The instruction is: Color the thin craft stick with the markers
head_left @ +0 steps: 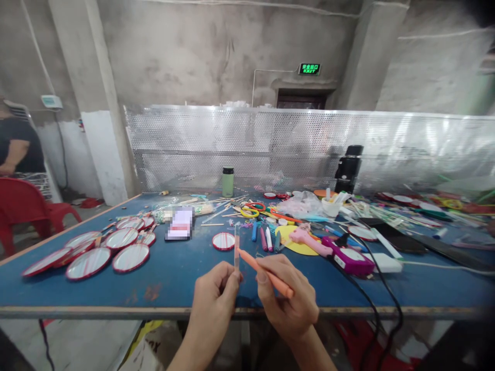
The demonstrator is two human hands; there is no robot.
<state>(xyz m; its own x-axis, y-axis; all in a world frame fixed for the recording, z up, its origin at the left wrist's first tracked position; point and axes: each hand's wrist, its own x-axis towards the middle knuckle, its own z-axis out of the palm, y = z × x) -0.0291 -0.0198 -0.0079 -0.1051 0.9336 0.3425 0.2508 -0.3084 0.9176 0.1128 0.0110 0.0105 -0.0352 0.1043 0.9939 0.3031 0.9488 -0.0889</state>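
Over the table's near edge, my left hand (216,291) pinches a thin flat stick (237,239) upright between thumb and fingers. Part of the stick looks orange, and its top end is pale. My right hand (288,296) grips an orange marker (270,275) like a pen. The marker's tip meets or nearly meets the stick's side; I cannot tell which. Just behind the stick lies a round white disc with a red rim and stripes (223,241). To its right are purple markers (266,239) and a blue marker (254,231).
Several red-rimmed discs (88,263) lie at the left, near a phone (180,224). A green bottle (228,183) and black flask (348,170) stand at the back. A pink-handled tool (309,239), purple device (351,257) and black cables (371,299) lie right. A person (19,139) is far left.
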